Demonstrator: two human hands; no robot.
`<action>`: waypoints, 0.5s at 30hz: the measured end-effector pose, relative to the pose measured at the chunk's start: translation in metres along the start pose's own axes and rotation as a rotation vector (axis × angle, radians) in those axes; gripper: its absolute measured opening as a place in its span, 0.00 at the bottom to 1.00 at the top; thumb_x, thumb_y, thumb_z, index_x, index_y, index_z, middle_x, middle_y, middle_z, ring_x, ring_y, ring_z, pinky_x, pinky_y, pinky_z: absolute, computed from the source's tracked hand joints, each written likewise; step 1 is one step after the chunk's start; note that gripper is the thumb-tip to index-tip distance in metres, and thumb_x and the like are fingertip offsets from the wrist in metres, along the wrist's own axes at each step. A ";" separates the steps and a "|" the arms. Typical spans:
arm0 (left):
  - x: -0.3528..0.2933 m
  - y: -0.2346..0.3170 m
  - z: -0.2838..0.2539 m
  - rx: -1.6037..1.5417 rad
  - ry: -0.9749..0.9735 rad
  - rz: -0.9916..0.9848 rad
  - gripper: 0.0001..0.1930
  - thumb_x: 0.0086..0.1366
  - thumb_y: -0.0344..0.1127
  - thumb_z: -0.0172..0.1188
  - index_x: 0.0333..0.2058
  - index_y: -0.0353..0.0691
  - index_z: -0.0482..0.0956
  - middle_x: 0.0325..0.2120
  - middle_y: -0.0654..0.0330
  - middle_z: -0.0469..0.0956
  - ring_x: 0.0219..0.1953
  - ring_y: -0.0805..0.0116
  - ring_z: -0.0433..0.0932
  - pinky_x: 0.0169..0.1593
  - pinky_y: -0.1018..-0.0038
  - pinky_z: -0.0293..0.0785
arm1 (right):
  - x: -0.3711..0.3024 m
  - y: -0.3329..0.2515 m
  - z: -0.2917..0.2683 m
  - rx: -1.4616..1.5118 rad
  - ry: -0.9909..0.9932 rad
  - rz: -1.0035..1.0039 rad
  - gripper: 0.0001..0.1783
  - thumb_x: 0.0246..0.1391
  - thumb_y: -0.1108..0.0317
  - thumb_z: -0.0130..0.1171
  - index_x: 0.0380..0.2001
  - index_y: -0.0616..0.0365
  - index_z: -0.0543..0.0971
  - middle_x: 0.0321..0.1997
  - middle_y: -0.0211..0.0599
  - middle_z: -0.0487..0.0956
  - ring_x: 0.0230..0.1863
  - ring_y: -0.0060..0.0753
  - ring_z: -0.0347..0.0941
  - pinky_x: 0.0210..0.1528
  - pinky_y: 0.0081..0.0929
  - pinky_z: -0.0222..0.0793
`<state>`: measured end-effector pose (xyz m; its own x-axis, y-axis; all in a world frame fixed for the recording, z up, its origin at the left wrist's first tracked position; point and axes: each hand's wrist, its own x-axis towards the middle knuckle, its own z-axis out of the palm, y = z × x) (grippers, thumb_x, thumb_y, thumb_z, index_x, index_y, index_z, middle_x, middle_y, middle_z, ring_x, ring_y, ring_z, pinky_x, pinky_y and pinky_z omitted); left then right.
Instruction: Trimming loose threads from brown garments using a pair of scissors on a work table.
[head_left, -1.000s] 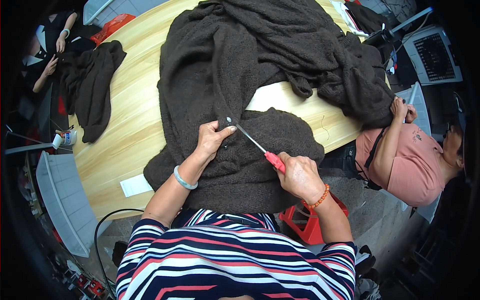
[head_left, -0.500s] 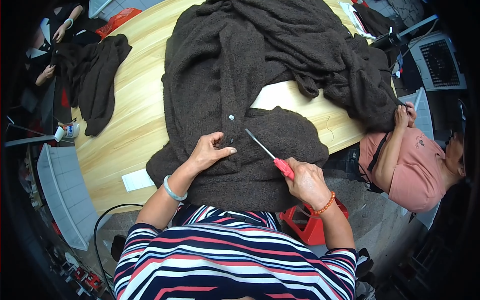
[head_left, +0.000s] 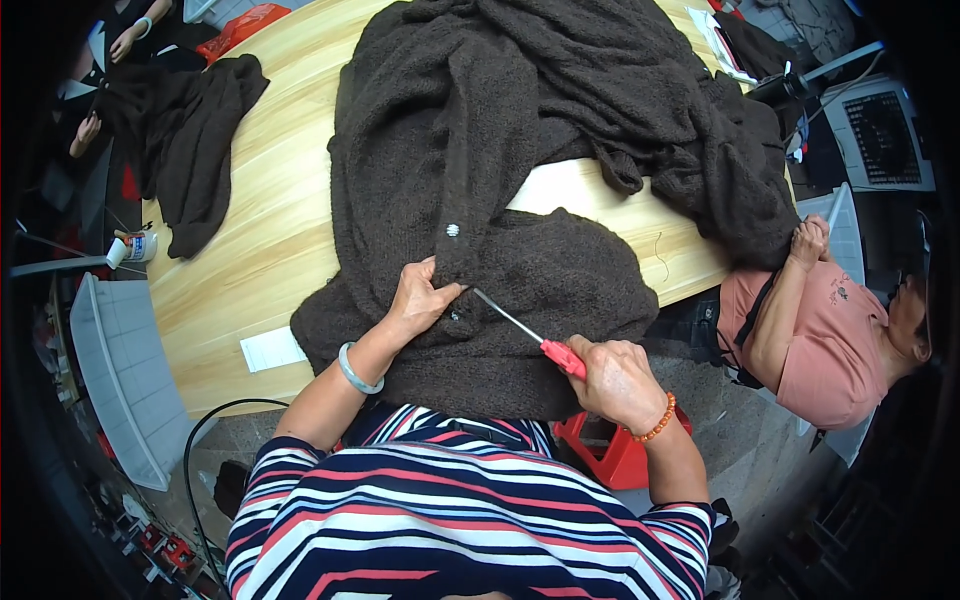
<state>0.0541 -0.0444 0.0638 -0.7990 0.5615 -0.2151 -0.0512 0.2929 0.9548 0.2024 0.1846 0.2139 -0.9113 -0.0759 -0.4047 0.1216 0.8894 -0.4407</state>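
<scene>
A dark brown knitted cardigan is spread over the table in front of me. Two pale, shiny buttons show on its front band, one button above my left hand and a smaller-looking one just below. My left hand pinches the band between thumb and fingers. Wrapped round the red handle of a tool with a thin metal shaft is my right hand. The shaft's tip meets the knit right beside my left thumb; whether it pierces the cloth I cannot tell.
The wooden table holds a white paper slip. At the right a person in a pink shirt handles brown knitwear; at the far left another person holds a brown garment. A red stool stands beside me.
My left fingers have closed onto the band between the buttons. The tool's tip has come left and down to the knit beside my left thumb; the band has shifted slightly.
</scene>
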 end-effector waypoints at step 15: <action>-0.063 0.056 -0.007 0.575 0.160 0.323 0.41 0.44 0.32 0.76 0.58 0.36 0.66 0.37 0.52 0.74 0.43 0.52 0.73 0.52 0.62 0.71 | -0.012 0.007 0.005 0.090 0.059 0.108 0.11 0.49 0.71 0.59 0.38 0.58 0.76 0.30 0.50 0.80 0.35 0.54 0.78 0.39 0.46 0.73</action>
<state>0.0979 -0.0688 0.1319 -0.8019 0.5814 0.1377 0.4963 0.5199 0.6953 0.2158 0.1897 0.2116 -0.9123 0.0471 -0.4067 0.2523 0.8469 -0.4680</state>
